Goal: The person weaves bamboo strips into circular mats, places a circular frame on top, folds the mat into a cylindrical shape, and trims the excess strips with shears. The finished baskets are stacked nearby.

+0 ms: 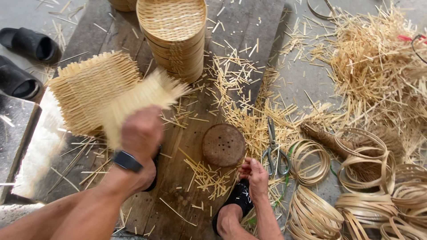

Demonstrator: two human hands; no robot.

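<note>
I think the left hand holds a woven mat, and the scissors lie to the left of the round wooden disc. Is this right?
Not quite. In the head view the scissors lie to the right of the round wooden disc, not the left. The rest stands: the left hand does hold a woven mat.

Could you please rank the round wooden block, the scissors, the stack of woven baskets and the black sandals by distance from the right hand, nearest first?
From the right hand:
1. Scissors, just right.
2. Round wooden block, just left; nearly tied with the scissors.
3. Stack of woven baskets, top centre.
4. Black sandals, far upper left.

Left hand (141, 133) raised and clenched (blurred), right hand (254, 174) low, fingers curled inward
</note>
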